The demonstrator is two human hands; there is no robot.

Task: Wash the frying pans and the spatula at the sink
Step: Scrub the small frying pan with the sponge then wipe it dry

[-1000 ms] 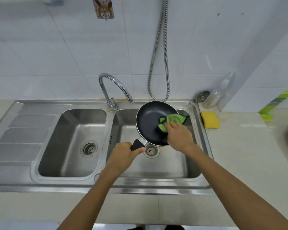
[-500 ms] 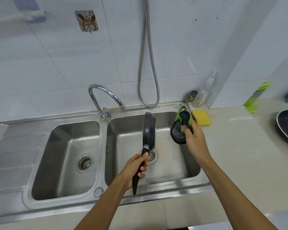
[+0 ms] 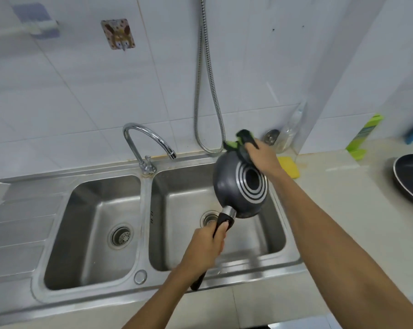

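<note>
A small dark frying pan (image 3: 231, 186) hangs over the right sink basin (image 3: 181, 233) with its ringed underside turned toward me. My left hand (image 3: 204, 245) grips its black handle near the pan's neck. My right hand (image 3: 262, 156) holds a green and black cloth (image 3: 240, 141) against the pan's upper rim. A second, larger black frying pan (image 3: 411, 179) sits on the counter at the far right, partly cut off by the frame's edge. I see no spatula.
A chrome tap (image 3: 151, 143) stands between the two steel basins, with the left basin (image 3: 94, 233) beside it. A metal hose (image 3: 210, 96) hangs on the tiled wall. A yellow sponge (image 3: 290, 166), a clear bottle (image 3: 288, 134) and a green item (image 3: 364, 134) sit on the beige counter.
The pan went from face-up to edge-on to underside toward me, rising to the right. My right hand left the inside with the cloth and now holds it at the upper rim.
</note>
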